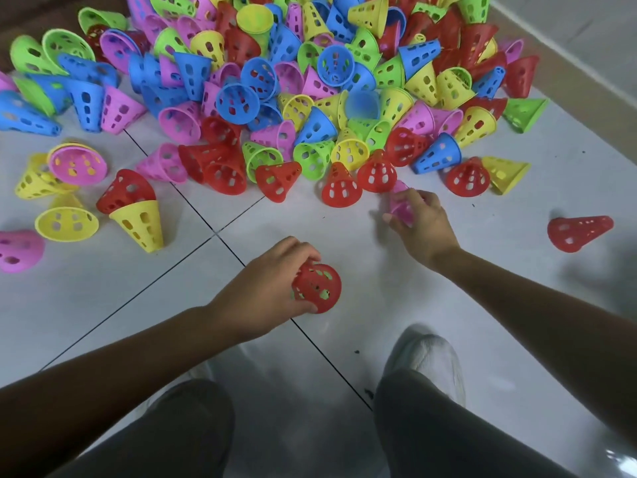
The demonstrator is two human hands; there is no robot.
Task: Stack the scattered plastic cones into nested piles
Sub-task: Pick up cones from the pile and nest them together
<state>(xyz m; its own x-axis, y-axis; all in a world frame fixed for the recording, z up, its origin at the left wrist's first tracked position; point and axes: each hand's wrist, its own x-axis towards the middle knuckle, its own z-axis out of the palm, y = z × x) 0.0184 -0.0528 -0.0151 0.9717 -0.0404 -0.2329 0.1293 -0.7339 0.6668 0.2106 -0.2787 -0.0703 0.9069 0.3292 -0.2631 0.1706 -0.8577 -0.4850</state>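
A big heap of perforated plastic cones (275,81) in red, blue, yellow, green and pink covers the far part of the tiled floor. My left hand (265,291) grips a red cone (319,288) low over the floor, its wide mouth facing me; green shows through its holes. My right hand (424,225) holds a pink cone (401,201), blurred, just in front of the heap's near edge, beside two upright red cones (341,188).
Loose cones lie apart from the heap: a red one (579,232) at the right, a yellow and red pair (138,208) and a pink one (19,250) at the left. My knees and white shoes (427,357) fill the bottom. A wall skirting (586,63) runs at the upper right.
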